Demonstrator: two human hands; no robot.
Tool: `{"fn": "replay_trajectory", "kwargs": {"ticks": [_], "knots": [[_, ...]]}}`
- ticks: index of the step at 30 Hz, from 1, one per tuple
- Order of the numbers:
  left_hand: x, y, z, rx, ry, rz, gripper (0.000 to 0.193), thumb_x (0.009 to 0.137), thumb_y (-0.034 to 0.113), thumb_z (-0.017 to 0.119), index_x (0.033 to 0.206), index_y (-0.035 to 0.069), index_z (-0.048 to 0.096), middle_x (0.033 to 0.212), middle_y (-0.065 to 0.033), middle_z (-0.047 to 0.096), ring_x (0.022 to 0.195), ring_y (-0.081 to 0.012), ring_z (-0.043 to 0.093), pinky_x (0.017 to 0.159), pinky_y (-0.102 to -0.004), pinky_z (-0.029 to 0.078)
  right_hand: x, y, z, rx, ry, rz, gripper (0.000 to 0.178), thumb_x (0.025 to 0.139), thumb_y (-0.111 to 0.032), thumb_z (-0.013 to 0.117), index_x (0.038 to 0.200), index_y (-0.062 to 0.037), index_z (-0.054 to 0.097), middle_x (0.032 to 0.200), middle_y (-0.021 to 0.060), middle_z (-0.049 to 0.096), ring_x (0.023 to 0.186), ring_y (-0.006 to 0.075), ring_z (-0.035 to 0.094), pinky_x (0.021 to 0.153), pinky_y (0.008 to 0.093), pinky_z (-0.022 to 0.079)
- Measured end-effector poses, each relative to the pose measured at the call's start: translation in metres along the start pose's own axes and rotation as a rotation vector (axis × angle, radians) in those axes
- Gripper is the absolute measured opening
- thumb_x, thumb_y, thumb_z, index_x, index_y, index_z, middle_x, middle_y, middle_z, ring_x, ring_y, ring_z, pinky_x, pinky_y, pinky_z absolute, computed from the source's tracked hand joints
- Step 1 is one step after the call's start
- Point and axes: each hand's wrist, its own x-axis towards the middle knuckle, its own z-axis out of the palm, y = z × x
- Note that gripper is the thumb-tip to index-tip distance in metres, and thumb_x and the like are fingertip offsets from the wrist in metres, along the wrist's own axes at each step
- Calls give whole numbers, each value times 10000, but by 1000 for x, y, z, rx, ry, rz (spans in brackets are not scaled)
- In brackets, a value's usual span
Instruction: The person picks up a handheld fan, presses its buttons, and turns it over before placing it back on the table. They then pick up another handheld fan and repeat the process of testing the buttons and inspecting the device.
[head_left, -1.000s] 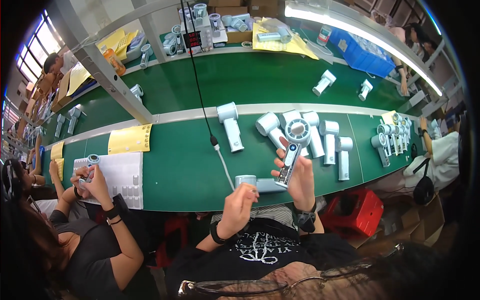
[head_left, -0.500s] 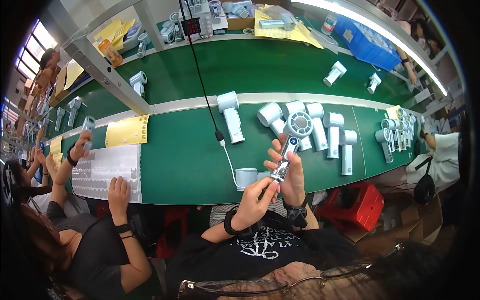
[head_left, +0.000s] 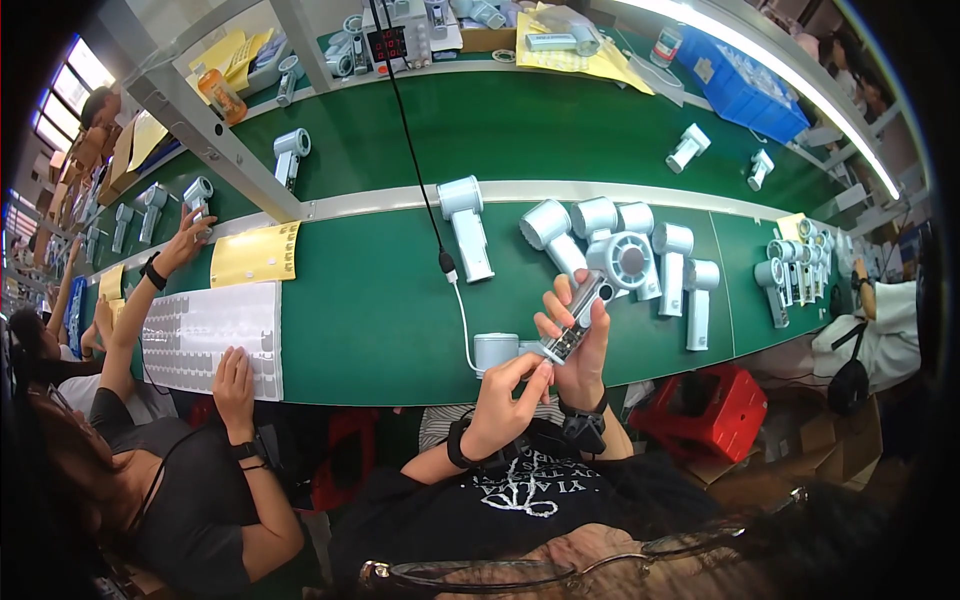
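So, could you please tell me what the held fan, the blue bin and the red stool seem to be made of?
Held fan: probably hard plastic, pale blue and satin, judging by its soft sheen and smooth rounded shape.
Blue bin: likely plastic, its finish hard to judge; the walls look evenly coloured.
Red stool: apparently glossy moulded plastic, given its bright highlights.
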Motion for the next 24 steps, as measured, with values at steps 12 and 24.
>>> {"fn": "replay_trajectory", "kwargs": {"ticks": [12, 24], "knots": [[-6, 4, -5, 217, -45, 64, 116, 885, 63, 574, 844, -45, 571, 765, -120, 599, 660, -206, 616, 575, -305, 466, 4, -4, -1, -157, -236, -26, 381, 799, -159, 651, 1084, -87, 408, 840, 49, 416, 654, 124, 470, 576, 292, 476], [2, -16, -29, 130, 72, 141, 145, 794, 77, 705, 728, -38, 645, 1034, -163, 643, 835, -232, 634, 722, -291, 480, 9, -12, -13, -660, -348, -19, 567, 746, -229, 767, 1177, -70, 434, 1085, 119, 526, 1001, 220, 548, 939, 462, 434]]}}
